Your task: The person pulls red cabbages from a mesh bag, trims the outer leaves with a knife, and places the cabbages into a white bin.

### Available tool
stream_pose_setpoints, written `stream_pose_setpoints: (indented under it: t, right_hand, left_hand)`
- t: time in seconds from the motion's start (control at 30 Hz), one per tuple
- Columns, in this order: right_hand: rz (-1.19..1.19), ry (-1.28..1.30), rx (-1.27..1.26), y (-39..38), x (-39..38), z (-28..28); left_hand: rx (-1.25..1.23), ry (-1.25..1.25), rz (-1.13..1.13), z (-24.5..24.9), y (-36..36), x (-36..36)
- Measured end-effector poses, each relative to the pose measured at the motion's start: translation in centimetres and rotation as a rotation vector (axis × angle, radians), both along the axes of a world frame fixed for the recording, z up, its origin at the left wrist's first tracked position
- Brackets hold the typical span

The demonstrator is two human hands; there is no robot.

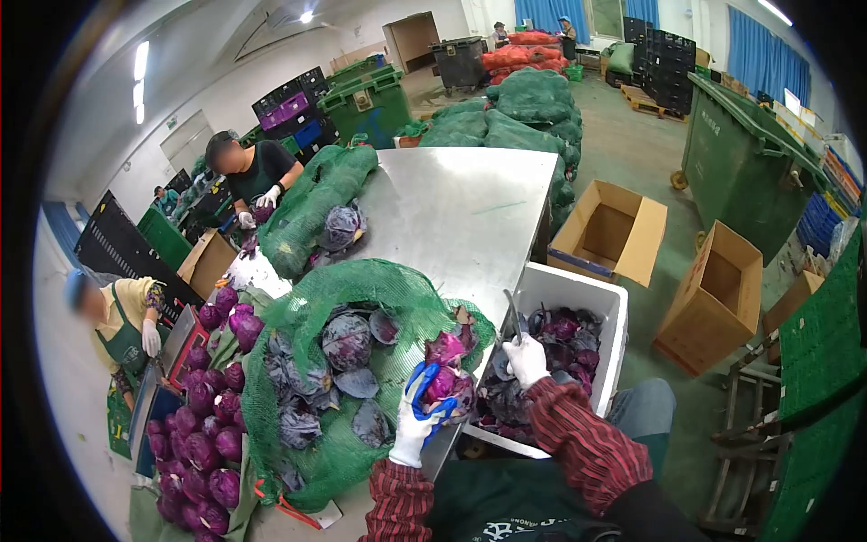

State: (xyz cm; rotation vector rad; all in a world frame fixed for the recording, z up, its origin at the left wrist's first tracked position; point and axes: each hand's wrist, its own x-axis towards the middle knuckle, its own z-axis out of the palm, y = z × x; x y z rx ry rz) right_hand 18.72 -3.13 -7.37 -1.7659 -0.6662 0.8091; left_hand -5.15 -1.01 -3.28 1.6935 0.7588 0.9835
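Observation:
My left hand (420,414), in a white and blue glove, is wrapped round a purple cabbage (444,379) at the table's front edge. My right hand (526,359), in a white glove, grips a knife (515,313) whose blade points up and away, over the near side of a white foam box (616,339). Purple leaves and trimmings (564,339) fill much of that box. Left of my left hand, an open green mesh bag (312,294) holds dark cabbages (347,342) and loose outer leaves (370,423).
Shiny purple cabbages (200,452) are piled at the left. Beyond the metal table (452,208) lie stacked green sacks (533,99). Cardboard boxes (713,289) and a green bin (745,163) stand at the right. Two co-workers (257,172) are at the left.

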Motion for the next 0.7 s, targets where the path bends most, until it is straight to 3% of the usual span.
stream_pose_setpoints:
  t: [0.03, 0.07, 0.1, 0.13, 0.17, 0.2, 0.23, 0.27, 0.37, 0.4, 0.47, 0.6, 0.67, 0.7]
  right_hand:
    - [0.069, 0.166, 0.155, -0.9, -0.7, 2.1]
    - [0.235, 0.228, 0.133, -1.7, -1.3, 3.7]
    - [0.366, 0.228, 0.143, -2.3, -2.0, 4.5]
    - [0.498, 0.230, 0.154, -2.5, -2.7, 4.8]
    - [0.575, 0.184, 0.104, -2.3, -3.0, 5.0]
    - [0.650, 0.134, 0.058, -1.7, -3.0, 5.4]
    - [0.649, 0.297, 0.068, -1.4, -2.9, 5.6]
    - [0.648, 0.297, 0.072, -1.0, -2.5, 5.9]
    - [0.846, 0.159, -0.057, -0.3, -1.2, 7.7]
    - [0.847, 0.162, -0.061, -0.1, -1.6, 7.6]
    - [0.888, -0.283, -0.009, 0.3, -2.3, 7.6]
    - [0.776, -0.280, -0.047, -0.2, -2.1, 7.4]
    - [0.628, 0.075, -0.044, -0.3, -0.6, 4.9]
    - [0.561, 0.094, -0.037, -0.2, 0.0, 3.3]
  left_hand:
    - [0.085, 0.054, 0.015, -0.5, 0.5, -0.3]
    - [0.162, 0.109, 0.029, -0.9, 0.6, -0.6]
    - [0.190, 0.173, -0.007, 0.2, 0.5, -0.5]
    - [0.034, 0.085, -0.035, 1.0, 0.1, 0.0]
    - [0.101, 0.142, -0.062, 0.7, 0.5, -0.2]
    - [0.174, 0.198, -0.092, 0.5, 1.4, -0.4]
    - [0.178, 0.199, -0.096, 0.1, 2.0, -0.6]
    - [0.234, 0.195, -0.147, -0.4, 2.4, -1.1]
    - [0.251, 0.201, -0.212, 0.3, 2.2, -1.4]
    - [0.222, 0.204, -0.234, 0.8, 2.1, -1.3]
    - [0.256, 0.226, -0.228, 1.0, 2.1, -0.8]
    - [0.088, 0.182, -0.213, 1.4, 1.5, 0.3]
    - [-0.023, 0.146, -0.207, 1.4, 1.0, 0.4]
    - [0.117, 0.192, -0.216, 1.5, 1.3, 0.4]
